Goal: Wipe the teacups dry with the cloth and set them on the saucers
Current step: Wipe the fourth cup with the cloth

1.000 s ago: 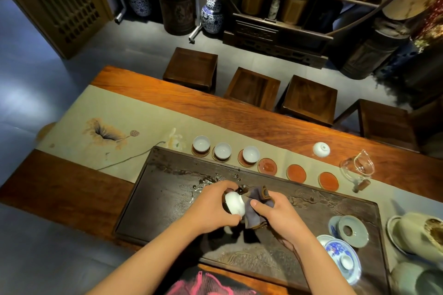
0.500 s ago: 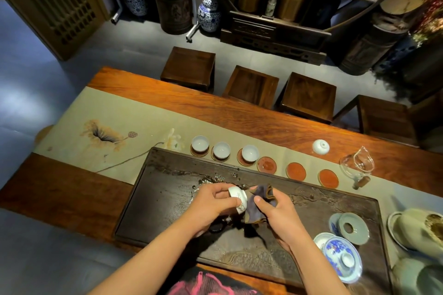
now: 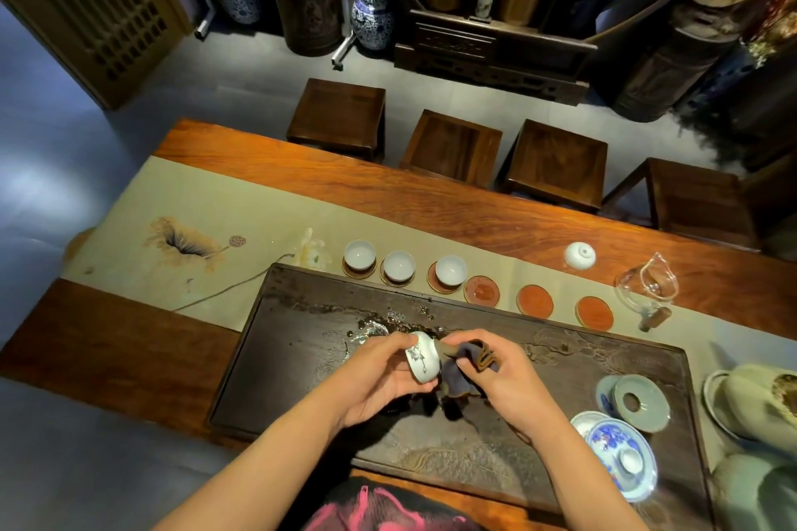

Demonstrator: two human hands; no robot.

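My left hand [image 3: 381, 375] grips a small white teacup [image 3: 422, 361] with a dark painted motif, tipped on its side over the dark tea tray [image 3: 297, 341]. My right hand [image 3: 502, 375] pinches a dark grey-brown cloth [image 3: 463, 373] pressed against the cup's mouth. Beyond the tray's far edge runs a row of saucers: the left three each carry a white teacup [image 3: 359, 254], [image 3: 399, 265], [image 3: 450, 270]. The three red saucers to the right [image 3: 481, 290], [image 3: 534, 300], [image 3: 594, 312] are bare.
A white lid [image 3: 580, 255] and a glass pitcher [image 3: 647, 291] stand at the far right. A celadon lid [image 3: 640, 401] and a blue-and-white gaiwan [image 3: 621, 455] sit on the tray's right end, with pale pots [image 3: 763, 405] beyond. Several wooden stools [image 3: 453, 144] line the table's far side.
The cup has turned in my left hand from upright to lying on its side, its painted wall now facing up. Both hands stay over the tray's middle; the cloth shifted against the cup.
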